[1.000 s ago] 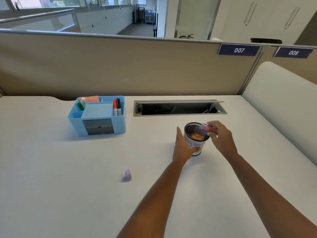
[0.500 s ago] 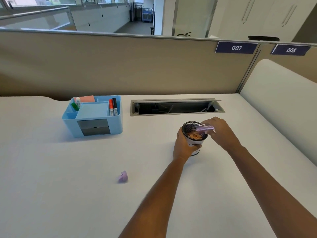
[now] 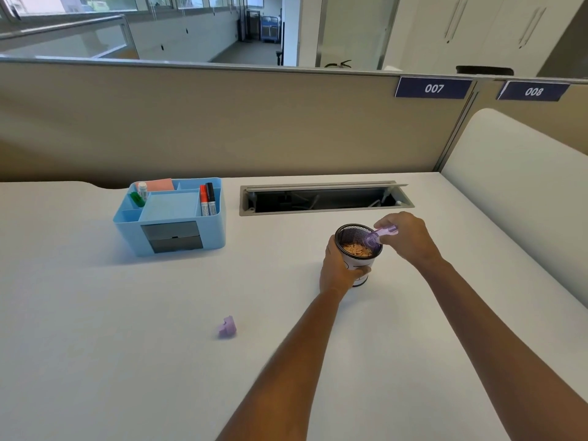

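so, left hand (image 3: 339,269) grips mesh cup (image 3: 351,237), right hand (image 3: 410,240) pinches a purple piece (image 3: 377,235), maybe a tube; blue organizer (image 3: 127,227) well apart.

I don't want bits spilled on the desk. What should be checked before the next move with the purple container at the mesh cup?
1. Cup steadied: the left hand grips the mesh cup, which stands on the table. Ok.
2. Container held: the right hand pinches the purple container. Ok.
3. Aim: the container is tilted, with its lower end inside the cup's rim. Ok.
4. Room in the cup: the tan bits lie well below the rim. Ok.
5. Container empty: its inside is too small to make out. Cannot tell.
6. Small purple piece: it lies loose on the table, apart from both hands. Ok.
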`<act>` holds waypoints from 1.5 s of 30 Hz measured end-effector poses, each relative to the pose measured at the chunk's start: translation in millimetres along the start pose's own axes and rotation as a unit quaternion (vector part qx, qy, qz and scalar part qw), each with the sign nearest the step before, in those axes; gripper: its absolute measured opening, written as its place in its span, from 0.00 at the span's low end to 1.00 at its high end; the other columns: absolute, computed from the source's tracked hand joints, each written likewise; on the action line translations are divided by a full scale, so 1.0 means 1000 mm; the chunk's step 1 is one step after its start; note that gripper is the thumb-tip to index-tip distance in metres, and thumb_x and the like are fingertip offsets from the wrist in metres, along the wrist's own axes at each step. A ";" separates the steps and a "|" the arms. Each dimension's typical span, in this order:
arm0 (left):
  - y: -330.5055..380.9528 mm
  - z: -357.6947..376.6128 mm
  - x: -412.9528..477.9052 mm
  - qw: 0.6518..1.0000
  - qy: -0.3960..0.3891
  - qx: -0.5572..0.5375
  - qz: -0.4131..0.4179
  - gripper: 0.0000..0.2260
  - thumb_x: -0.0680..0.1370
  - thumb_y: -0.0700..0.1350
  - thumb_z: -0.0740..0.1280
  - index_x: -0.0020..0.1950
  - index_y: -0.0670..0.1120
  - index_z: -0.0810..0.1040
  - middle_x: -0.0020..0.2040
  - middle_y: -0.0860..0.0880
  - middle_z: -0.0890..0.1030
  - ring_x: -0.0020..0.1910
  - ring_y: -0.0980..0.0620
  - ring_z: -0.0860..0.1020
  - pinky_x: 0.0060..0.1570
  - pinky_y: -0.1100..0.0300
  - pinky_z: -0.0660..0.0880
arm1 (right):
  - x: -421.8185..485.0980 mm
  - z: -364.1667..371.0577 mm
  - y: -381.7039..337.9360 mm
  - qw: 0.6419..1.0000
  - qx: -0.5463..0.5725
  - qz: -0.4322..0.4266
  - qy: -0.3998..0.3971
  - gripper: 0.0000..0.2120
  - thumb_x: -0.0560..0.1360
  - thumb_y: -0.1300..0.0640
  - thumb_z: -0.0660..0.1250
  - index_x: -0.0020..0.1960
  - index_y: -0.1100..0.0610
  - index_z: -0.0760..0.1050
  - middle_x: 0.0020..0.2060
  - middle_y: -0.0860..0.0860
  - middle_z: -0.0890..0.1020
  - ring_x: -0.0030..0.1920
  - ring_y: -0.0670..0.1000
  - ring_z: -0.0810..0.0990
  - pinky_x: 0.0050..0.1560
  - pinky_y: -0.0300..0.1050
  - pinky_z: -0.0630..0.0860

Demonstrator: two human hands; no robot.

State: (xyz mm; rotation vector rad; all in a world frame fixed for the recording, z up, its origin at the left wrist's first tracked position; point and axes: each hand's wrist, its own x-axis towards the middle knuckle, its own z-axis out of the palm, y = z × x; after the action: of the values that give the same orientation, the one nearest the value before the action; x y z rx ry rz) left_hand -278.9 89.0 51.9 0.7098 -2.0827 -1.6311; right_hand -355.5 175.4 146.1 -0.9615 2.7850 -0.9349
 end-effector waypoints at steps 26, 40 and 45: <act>-0.037 -0.105 -0.086 0.983 0.125 -0.134 -0.032 0.05 0.78 0.43 0.62 0.52 0.47 0.75 0.46 0.50 0.79 0.46 0.53 0.76 0.41 0.76 0.72 | -0.100 0.132 -0.066 0.716 0.615 0.276 -0.181 0.10 0.74 0.54 0.65 0.51 0.59 0.78 0.39 0.51 0.78 0.40 0.47 0.75 0.38 0.38 0.70; -0.047 -0.175 -0.094 0.968 0.241 -0.051 -0.045 0.14 0.78 0.40 0.61 0.62 0.38 0.69 0.63 0.40 0.75 0.59 0.42 0.73 0.57 0.59 0.68 | -0.130 0.175 -0.088 0.948 0.237 -0.005 -0.211 0.18 0.71 0.68 0.66 0.61 0.62 0.71 0.61 0.57 0.76 0.52 0.52 0.75 0.52 0.37 0.68; -0.054 -0.186 -0.099 0.962 0.264 -0.031 -0.055 0.15 0.78 0.41 0.61 0.63 0.38 0.68 0.65 0.40 0.74 0.62 0.41 0.72 0.58 0.59 0.67 | -0.136 0.190 -0.095 0.953 0.136 -0.145 -0.228 0.22 0.69 0.64 0.69 0.62 0.60 0.70 0.62 0.57 0.75 0.59 0.55 0.74 0.52 0.31 0.63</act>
State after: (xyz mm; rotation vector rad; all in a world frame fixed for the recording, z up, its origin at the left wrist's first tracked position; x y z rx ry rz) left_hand -82.7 -3.5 44.0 1.1149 -1.6258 -1.3594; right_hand -150.1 93.3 24.7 -1.3573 2.1108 -0.9464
